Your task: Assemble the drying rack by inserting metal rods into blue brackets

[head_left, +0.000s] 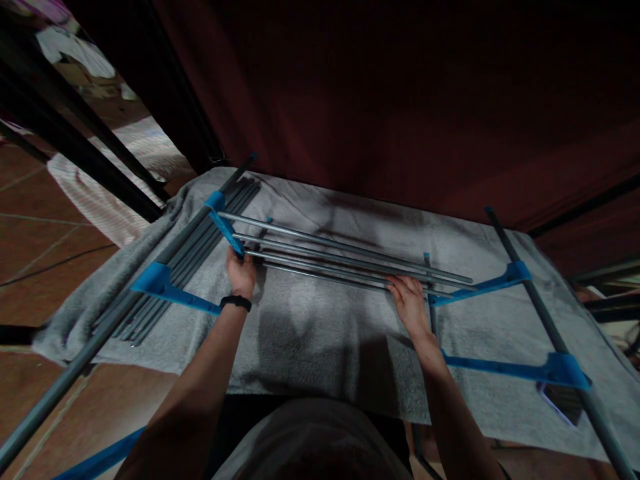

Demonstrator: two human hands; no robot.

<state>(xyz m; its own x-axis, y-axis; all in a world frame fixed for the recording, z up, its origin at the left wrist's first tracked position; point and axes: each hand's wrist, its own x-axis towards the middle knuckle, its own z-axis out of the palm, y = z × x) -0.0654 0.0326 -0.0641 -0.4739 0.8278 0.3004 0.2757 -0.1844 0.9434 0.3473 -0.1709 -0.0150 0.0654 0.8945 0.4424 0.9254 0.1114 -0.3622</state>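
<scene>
Several thin grey metal rods (350, 257) lie side by side across a grey towel (310, 333). My left hand (241, 272), with a black band on the wrist, is closed on the left ends of the rods, right at a blue plastic bracket (227, 230). My right hand (410, 303) rests on the nearest rod about midway along, its fingers curled over it. A long grey pole (125, 303) with blue brackets runs diagonally at the left. Another pole (545, 313) with blue arms (500, 368) stands at the right.
More loose grey rods (175, 273) lie bundled on the towel's left part beside the pole. A dark red curtain (400, 100) hangs behind the towel. Brown floor tiles (45, 233) and a pale cloth (100, 180) are at the left, with dark bars above them.
</scene>
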